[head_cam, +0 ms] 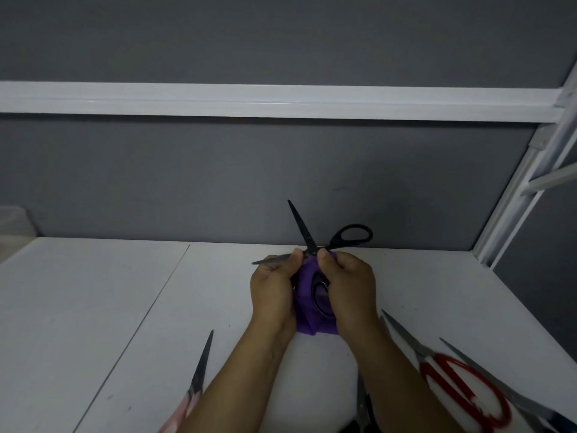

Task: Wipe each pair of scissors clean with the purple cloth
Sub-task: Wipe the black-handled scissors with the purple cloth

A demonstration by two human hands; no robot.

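Note:
Black-handled scissors (349,236) are held spread wide above the white table (93,307), one blade pointing up, the other sticking out to the left. The purple cloth (307,307) hangs between my hands, bunched around the scissors' pivot and lower handle. My left hand (274,289) pinches the left-pointing blade near the pivot. My right hand (351,284) grips the cloth and the lower handle loop. Pink-handled scissors (199,373) lie at the lower left, partly under my left forearm. Red-handled scissors (462,385) lie at the lower right.
Another pair of scissors with a long grey blade (505,389) lies beside the red pair at the right edge. A dark pair (363,407) shows between my forearms at the bottom. A grey partition wall with white rails (281,101) backs the table.

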